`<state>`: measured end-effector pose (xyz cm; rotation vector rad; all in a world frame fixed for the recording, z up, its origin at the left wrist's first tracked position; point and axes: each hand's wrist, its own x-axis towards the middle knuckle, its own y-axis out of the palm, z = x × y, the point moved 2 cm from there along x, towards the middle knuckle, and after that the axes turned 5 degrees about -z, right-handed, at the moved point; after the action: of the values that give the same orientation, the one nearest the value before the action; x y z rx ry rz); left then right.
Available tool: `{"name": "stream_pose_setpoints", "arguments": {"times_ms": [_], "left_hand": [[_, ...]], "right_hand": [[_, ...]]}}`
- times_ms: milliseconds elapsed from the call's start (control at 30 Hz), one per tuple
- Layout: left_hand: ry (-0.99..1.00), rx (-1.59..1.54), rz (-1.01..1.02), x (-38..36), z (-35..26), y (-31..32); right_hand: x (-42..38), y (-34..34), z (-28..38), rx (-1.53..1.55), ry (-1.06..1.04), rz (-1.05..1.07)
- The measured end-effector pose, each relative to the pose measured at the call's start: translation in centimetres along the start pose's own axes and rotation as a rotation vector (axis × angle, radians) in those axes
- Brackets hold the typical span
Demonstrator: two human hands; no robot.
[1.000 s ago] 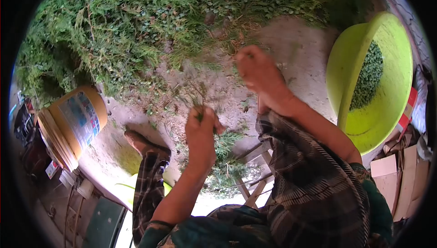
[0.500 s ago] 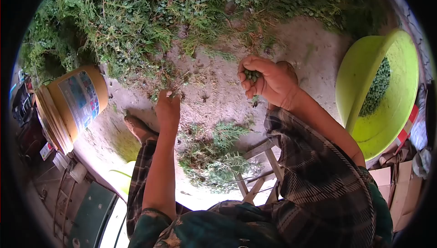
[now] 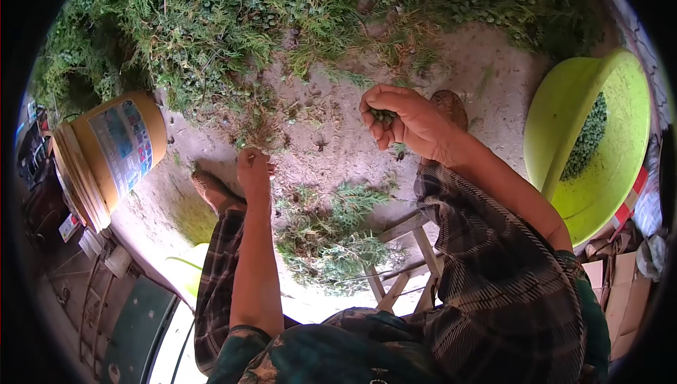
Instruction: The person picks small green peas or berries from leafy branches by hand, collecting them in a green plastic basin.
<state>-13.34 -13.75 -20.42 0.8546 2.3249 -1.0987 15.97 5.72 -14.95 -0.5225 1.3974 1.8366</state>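
My right hand (image 3: 407, 119) is curled around a handful of small green seed cones (image 3: 381, 117), which show between its thumb and fingers. It is raised over the bare floor, near my shoe. My left hand (image 3: 254, 170) is held above the floor to the left, its fingers drawn together; whatever they hold, if anything, is too small to make out. Beyond both hands spreads a large heap of cut evergreen branches (image 3: 204, 38) bearing similar cones. A lime-green basin (image 3: 613, 200) at the right holds many loose green cones (image 3: 587, 137).
A yellow bucket (image 3: 149, 133) with a printed label stands at the left. Stripped sprigs (image 3: 345, 243) lie on the floor between my legs, beside a wooden stool frame (image 3: 427, 250). Cardboard (image 3: 627, 299) is at the lower right, and another lime-green rim (image 3: 187, 267) shows at the lower left.
My left hand has drawn slightly down toward me, its fingers turning inward. My right hand has shifted a little left and still holds the cones. The view has moved slightly.
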Motion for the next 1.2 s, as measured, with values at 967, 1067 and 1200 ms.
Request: {"name": "stream_pose_setpoints", "arguments": {"times_ms": [967,1067,1200], "left_hand": [[0.474,0.566,-0.393,1.9,-3.0,-1.3],[0.505,0.670,-0.395,1.9,-3.4,-0.9],[0.451,0.588,-0.364,-0.8,-3.3,-1.9]], "right_hand": [[1.8,0.3,-4.3,0.062,0.378,0.219],[1.7,0.5,-3.9,0.008,0.345,0.134],[1.8,0.6,-3.6,-0.013,0.320,0.066]]}}
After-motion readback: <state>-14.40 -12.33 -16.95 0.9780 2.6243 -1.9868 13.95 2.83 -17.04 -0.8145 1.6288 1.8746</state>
